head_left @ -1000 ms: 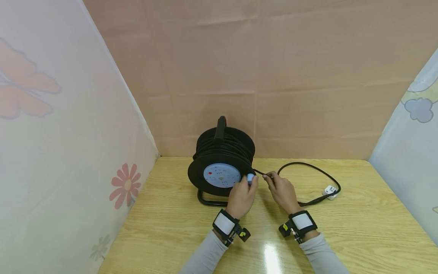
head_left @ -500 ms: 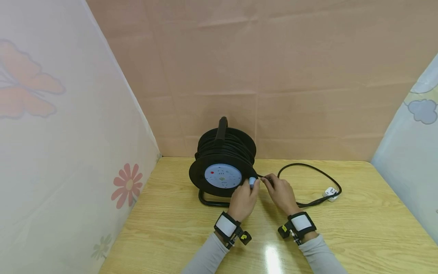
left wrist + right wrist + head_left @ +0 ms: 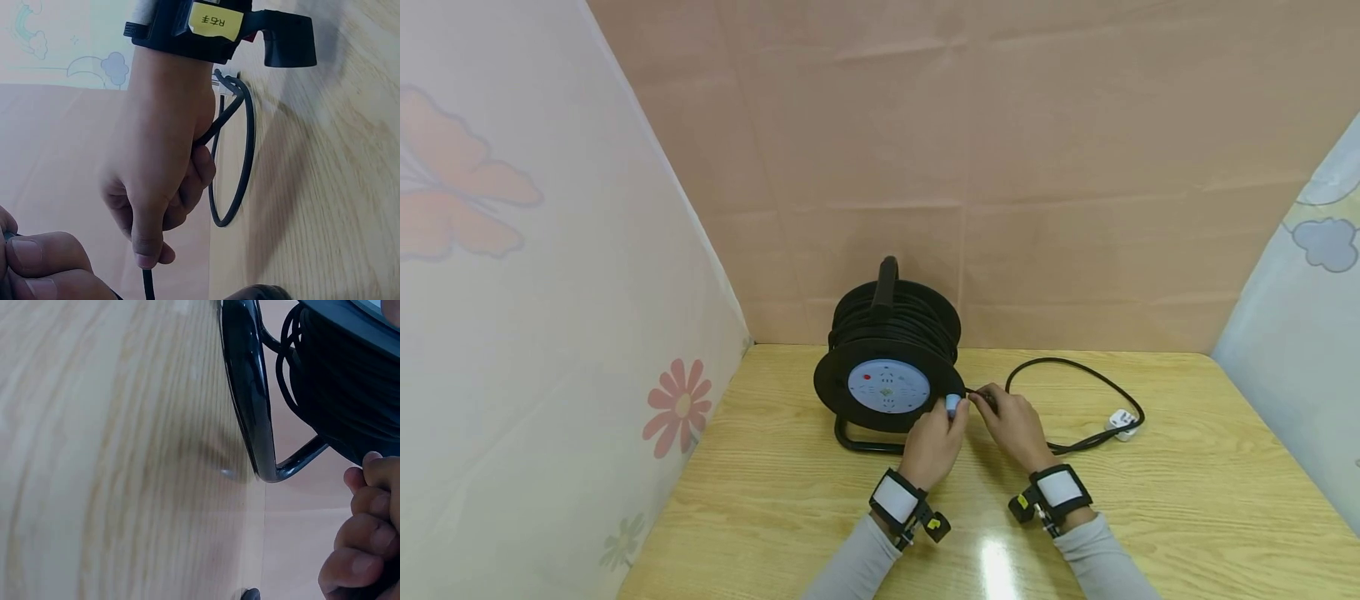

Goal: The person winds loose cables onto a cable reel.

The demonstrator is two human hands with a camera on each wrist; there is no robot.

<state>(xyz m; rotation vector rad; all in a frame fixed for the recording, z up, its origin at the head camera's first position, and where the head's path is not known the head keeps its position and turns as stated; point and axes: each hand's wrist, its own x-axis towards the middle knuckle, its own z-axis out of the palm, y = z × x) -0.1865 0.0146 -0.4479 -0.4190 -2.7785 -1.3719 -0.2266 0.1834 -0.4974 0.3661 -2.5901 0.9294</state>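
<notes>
A black cable reel (image 3: pixel 887 358) stands upright on the table, its pale blue socket face (image 3: pixel 888 387) turned forward. My left hand (image 3: pixel 931 446) grips the light blue crank knob (image 3: pixel 953 403) at the rim's right side. Just right of it, my right hand (image 3: pixel 1018 429) holds the black cable (image 3: pixel 1078 365) close to where it meets the reel. The left wrist view has the right hand (image 3: pixel 159 162) with fingers curled round the cable, thumb and forefinger pinching it. Several turns of cable (image 3: pixel 350 381) lie on the drum in the right wrist view.
Behind the right hand the loose cable loops over the wooden table (image 3: pixel 775 508), with a white plug (image 3: pixel 1122 424) at its right. The reel rests on a black tubular stand (image 3: pixel 868 445). A brown backdrop (image 3: pixel 1075 208) hangs behind, and a flowered sheet (image 3: pixel 550 333) borders the left.
The knob and left hand have moved slightly down along the reel's rim. My right hand has come a little nearer the reel, shortening the cable between them. The plug has barely shifted.
</notes>
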